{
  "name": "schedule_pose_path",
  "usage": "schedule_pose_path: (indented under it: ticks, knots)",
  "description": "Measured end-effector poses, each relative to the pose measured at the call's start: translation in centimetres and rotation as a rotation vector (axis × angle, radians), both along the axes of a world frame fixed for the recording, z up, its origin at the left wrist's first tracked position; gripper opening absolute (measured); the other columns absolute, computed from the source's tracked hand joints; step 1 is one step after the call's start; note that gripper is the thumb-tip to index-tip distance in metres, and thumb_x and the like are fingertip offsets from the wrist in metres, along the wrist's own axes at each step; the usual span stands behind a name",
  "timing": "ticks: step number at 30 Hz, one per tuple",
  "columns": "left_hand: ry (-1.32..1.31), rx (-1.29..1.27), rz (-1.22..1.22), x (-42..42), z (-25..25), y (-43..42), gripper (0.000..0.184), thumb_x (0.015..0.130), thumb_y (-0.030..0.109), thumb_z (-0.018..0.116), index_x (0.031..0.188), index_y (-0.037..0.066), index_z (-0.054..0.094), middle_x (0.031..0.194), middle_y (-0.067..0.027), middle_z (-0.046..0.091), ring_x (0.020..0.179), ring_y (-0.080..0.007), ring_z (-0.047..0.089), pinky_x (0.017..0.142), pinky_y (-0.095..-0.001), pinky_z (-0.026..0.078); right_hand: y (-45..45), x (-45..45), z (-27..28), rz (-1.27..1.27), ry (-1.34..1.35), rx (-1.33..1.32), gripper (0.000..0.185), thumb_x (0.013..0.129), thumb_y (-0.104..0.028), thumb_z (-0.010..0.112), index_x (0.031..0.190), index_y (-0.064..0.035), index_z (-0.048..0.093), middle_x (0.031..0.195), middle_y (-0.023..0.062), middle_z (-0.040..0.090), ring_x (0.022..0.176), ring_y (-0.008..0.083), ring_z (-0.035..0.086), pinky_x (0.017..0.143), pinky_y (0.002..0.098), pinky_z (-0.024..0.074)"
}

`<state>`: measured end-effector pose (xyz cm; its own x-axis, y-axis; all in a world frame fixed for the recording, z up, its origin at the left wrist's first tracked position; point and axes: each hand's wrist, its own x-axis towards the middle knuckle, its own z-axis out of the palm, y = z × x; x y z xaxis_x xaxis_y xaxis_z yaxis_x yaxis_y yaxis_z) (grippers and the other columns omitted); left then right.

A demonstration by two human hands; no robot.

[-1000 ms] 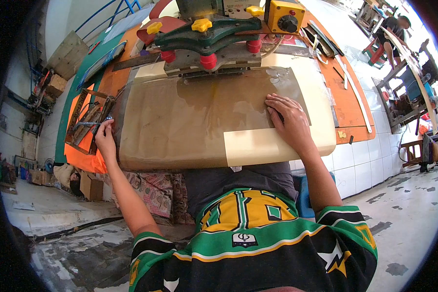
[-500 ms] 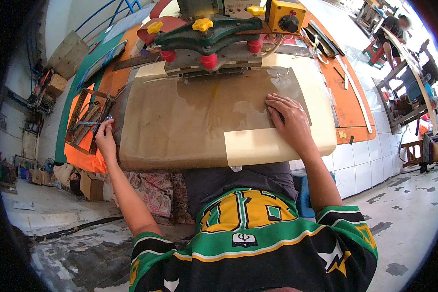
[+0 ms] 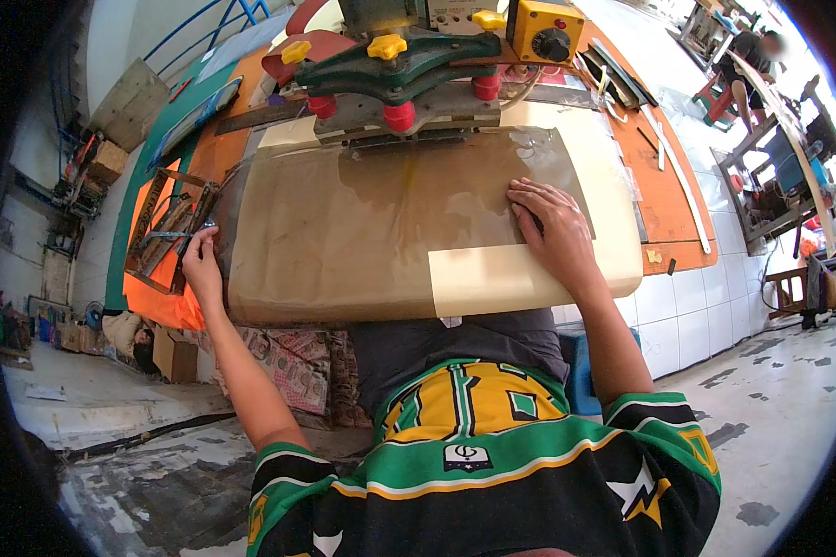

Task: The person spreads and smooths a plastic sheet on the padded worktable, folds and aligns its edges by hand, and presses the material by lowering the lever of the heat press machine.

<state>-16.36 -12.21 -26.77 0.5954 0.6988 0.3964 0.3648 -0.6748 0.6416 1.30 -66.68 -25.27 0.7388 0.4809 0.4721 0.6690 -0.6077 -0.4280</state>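
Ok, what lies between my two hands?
Mostly the brown sheet, with darker patches, between left hand and right hand in the head view; the cream strip lies nearer you.

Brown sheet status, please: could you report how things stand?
Right hand open on brown sheet. Left hand beside wooden tray, grip unclear. Machine at far edge.
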Motion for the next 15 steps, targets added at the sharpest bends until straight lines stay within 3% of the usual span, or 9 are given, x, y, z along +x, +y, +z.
schedule_pose_path:
  ticks: [15]
  knots:
    - [-0.002, 0.017, -0.027, -0.01, -0.26, 0.37, 0.022, 0.107, 0.013, 0.056, 0.115, 0.005, 0.075, 0.108, -0.0067, 0.075, 0.094, -0.0190, 0.067, 0.086, -0.0348, 0.052, 0.00, -0.01, 0.01, -0.003, 0.005, 0.007, 0.025, 0.098, -0.014, 0.064, 0.117, -0.0025, 0.075, 0.129, 0.0121, 0.073, 0.129, 0.0283, 0.063, 0.114, 0.0425, 0.0449]
